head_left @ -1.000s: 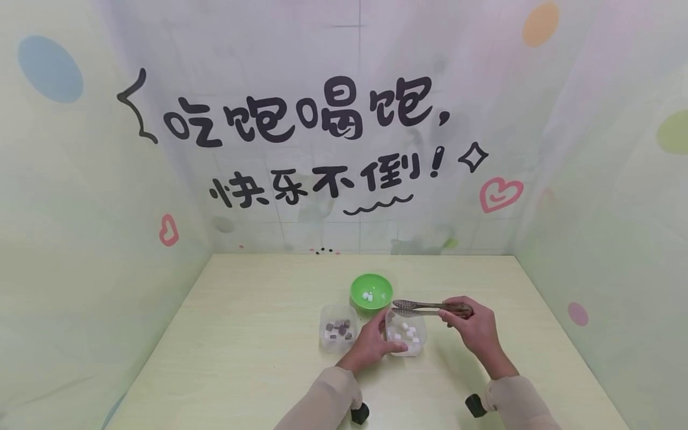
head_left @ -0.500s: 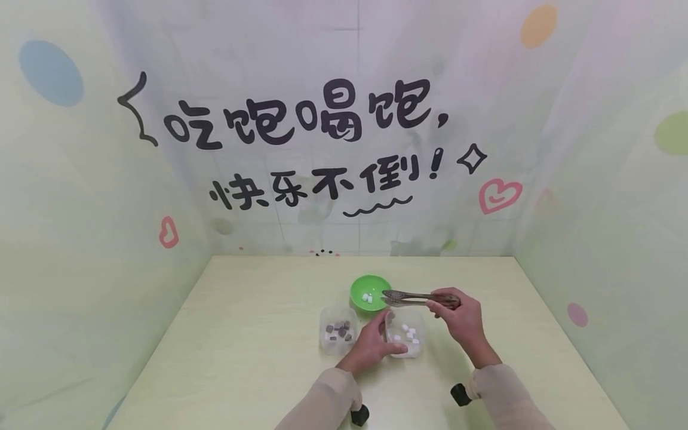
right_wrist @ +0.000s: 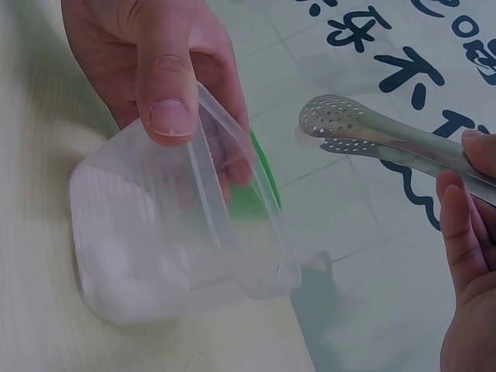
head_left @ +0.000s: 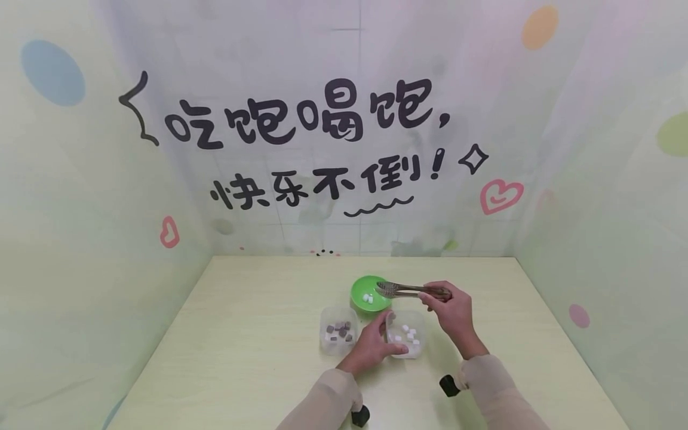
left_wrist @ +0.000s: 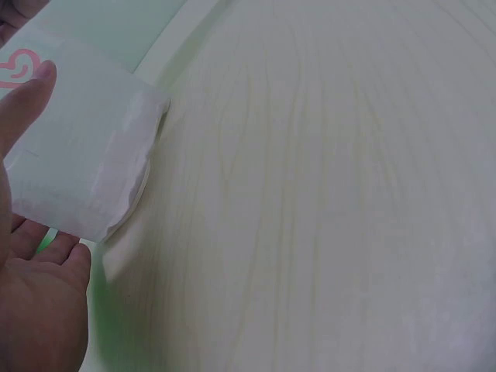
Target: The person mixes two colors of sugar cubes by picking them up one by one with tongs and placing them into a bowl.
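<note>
My left hand point(head_left: 368, 347) grips a clear plastic container point(right_wrist: 147, 240) by its near-left side, thumb outside the front wall. Several small white cubes point(head_left: 411, 337) lie inside it. My right hand point(head_left: 455, 310) holds metal tongs point(head_left: 405, 291) by the handle end. Their perforated tips point left, above the right side of a green bowl point(head_left: 359, 288). In the right wrist view the tips lie close together, with nothing visible between them. A few white pieces point(head_left: 367, 298) rest in the bowl.
A second clear container point(head_left: 324, 343) with several brown pieces point(head_left: 343, 332) stands just left of my left hand. All of it is on a pale wood-grain table point(head_left: 242, 334), walled at the back and sides by printed sheets point(head_left: 279, 230).
My right hand has moved the tongs left and away from me, from above the held container's far edge to over the green bowl. The left hand and its container have stayed in place.
</note>
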Tool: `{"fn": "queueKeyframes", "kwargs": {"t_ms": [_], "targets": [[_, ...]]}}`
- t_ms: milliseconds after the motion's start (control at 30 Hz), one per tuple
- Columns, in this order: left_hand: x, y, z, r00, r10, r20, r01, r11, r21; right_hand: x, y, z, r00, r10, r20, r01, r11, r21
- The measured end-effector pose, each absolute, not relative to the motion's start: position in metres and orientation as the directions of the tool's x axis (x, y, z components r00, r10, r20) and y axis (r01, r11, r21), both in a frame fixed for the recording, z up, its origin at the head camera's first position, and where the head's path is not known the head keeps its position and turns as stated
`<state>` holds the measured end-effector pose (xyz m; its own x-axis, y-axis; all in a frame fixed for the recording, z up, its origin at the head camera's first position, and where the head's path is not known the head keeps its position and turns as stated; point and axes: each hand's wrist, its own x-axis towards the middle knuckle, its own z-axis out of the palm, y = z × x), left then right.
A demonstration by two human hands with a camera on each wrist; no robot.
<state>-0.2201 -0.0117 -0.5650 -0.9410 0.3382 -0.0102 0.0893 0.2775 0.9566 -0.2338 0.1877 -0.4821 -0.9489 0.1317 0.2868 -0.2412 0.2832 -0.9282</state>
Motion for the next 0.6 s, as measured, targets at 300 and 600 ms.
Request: {"fn": "queueKeyframes", "kwargs": {"t_ms": [300, 600], "targets": [[-0.2209, -0.0109, -0.5646, -0.941, 0.337, -0.018, 0.080, 0.275, 0.958, -0.2374, 0.1835, -0.4834, -0.946, 0.142, 0.293, -0.248, 0.271, -0.930], [-0.2219, -0.0107, -0.5636, -0.943, 0.332, -0.027, 0.071, 0.281, 0.957, -0.2412, 0.1827, -0.4848, -0.947, 0.137, 0.291, -0.251, 0.252, -0.935]]}}
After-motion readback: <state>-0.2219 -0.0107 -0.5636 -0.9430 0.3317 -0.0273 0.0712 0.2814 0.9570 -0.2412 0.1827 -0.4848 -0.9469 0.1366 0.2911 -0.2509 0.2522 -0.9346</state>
